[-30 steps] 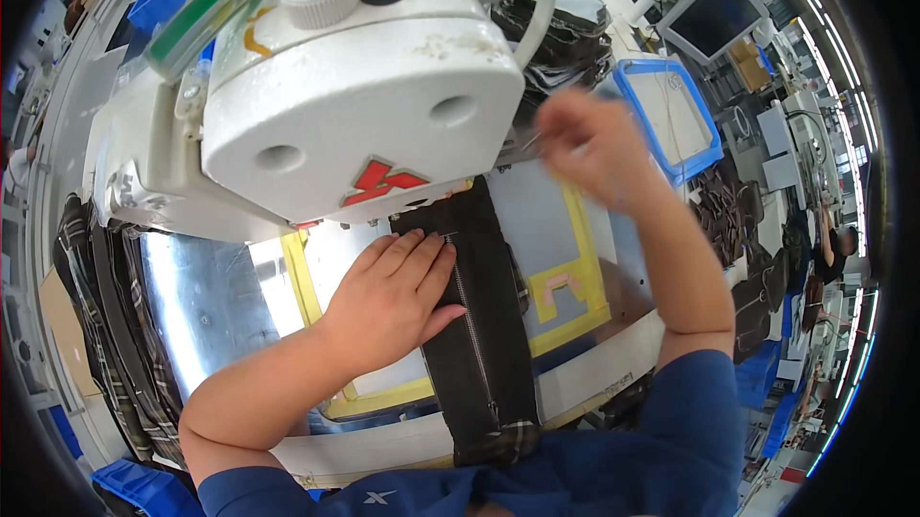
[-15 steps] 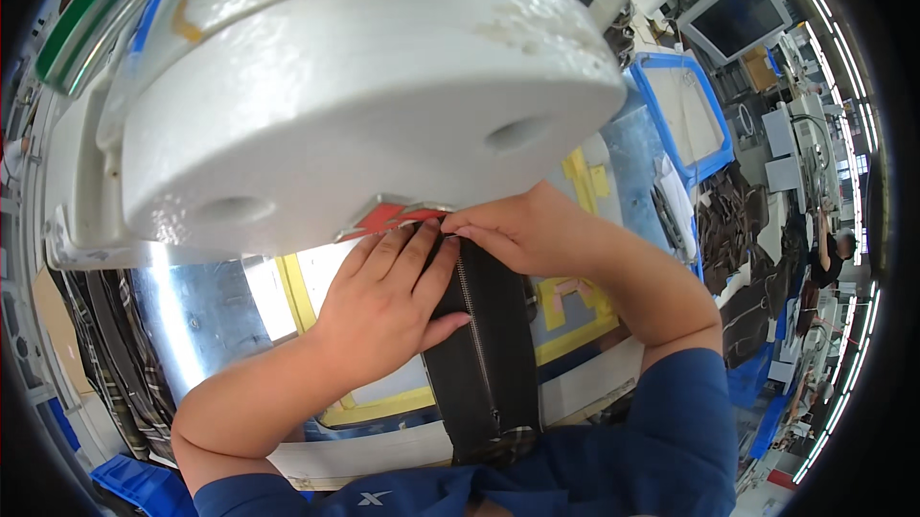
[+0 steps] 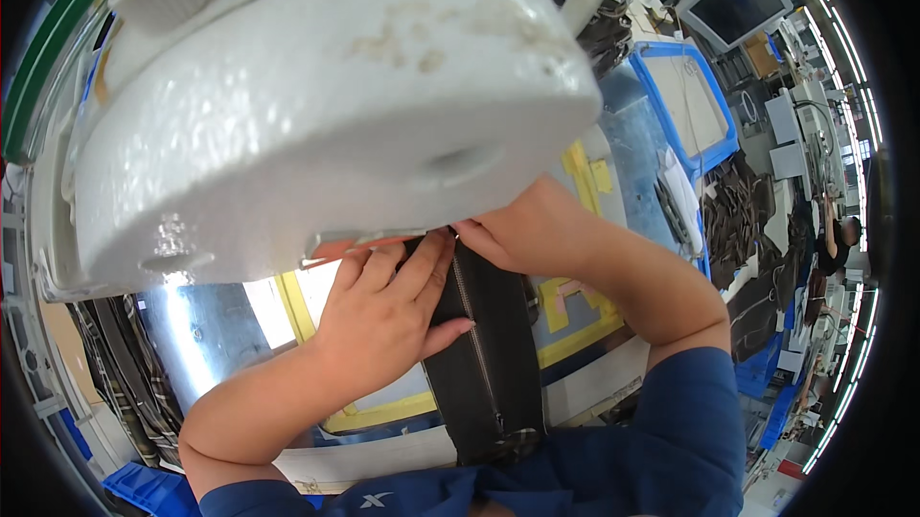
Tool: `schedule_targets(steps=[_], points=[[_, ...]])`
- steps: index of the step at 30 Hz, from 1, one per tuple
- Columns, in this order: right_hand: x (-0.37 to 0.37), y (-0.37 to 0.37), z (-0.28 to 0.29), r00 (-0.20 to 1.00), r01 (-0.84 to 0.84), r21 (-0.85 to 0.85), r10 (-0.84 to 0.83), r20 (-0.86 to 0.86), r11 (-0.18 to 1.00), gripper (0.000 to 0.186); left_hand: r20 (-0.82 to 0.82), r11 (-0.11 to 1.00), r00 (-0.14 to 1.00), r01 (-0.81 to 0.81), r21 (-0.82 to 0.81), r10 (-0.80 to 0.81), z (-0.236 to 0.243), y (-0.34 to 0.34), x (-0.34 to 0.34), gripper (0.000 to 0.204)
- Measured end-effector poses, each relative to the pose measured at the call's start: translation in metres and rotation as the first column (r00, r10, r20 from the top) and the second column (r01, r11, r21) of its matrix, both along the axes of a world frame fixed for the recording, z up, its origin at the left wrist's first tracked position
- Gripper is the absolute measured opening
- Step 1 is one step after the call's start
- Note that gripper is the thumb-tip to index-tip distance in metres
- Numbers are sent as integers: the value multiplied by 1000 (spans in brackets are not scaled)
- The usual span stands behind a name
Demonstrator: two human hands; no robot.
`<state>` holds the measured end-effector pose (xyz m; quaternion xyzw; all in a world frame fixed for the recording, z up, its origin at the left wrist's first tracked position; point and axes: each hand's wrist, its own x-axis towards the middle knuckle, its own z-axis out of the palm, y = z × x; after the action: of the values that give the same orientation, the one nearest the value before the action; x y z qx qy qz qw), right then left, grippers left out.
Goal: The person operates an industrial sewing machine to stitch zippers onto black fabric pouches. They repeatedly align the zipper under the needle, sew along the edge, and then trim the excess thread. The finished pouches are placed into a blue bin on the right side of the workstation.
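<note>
A black fabric piece with a metal zipper [image 3: 484, 349] runs from near my body up under a white sewing machine head [image 3: 335, 105]. My left hand [image 3: 383, 311] lies flat on its left side. Those fingers stretch toward the machine, and the thumb rests apart, touching the fabric by the zipper. At the far end of the zipper, my right hand [image 3: 522, 229] is closed on the fabric from the right. Its fingertips are partly hidden below the machine head. A red and silver plate [image 3: 359, 247] shows at the machine's lower edge, just above my left fingers.
Yellow tape [image 3: 388, 412] borders a panel on the metal table [image 3: 196, 325]. Dark and plaid garments [image 3: 125, 364] hang at the left, above a blue crate [image 3: 149, 493]. To the right are a blue-rimmed frame [image 3: 685, 105], heaped dark cloth pieces [image 3: 738, 210] and a monitor [image 3: 736, 1].
My head view has shifted, so the machine head sits further left and lower and covers more of my right fingers. Both hands stay at the same part of the fabric.
</note>
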<state>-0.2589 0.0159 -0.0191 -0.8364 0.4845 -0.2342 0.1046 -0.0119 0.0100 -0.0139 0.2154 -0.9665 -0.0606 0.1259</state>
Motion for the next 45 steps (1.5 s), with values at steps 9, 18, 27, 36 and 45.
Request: schedule_targets(steps=[9, 18, 27, 36, 45], points=[[4, -8, 2, 998, 53, 10, -53, 40, 999, 11, 2, 990, 999, -40, 133, 40, 6, -6, -3, 86], [1, 24, 4, 986, -58, -110, 40, -161, 992, 38, -28, 959, 997, -60, 278, 70, 6, -9, -2, 85], [4, 25, 11, 970, -78, -119, 47, -239, 990, 41, -12, 930, 997, -70, 360, 80, 8, -8, -2, 83], [9, 22, 6, 964, -45, -165, -1, -266, 985, 19, -53, 970, 997, -44, 239, 58, 5, -10, 6, 82], [9, 19, 4, 962, -40, -137, 1, -274, 990, 16, -126, 935, 988, -40, 352, 90, 8, -15, 4, 75]])
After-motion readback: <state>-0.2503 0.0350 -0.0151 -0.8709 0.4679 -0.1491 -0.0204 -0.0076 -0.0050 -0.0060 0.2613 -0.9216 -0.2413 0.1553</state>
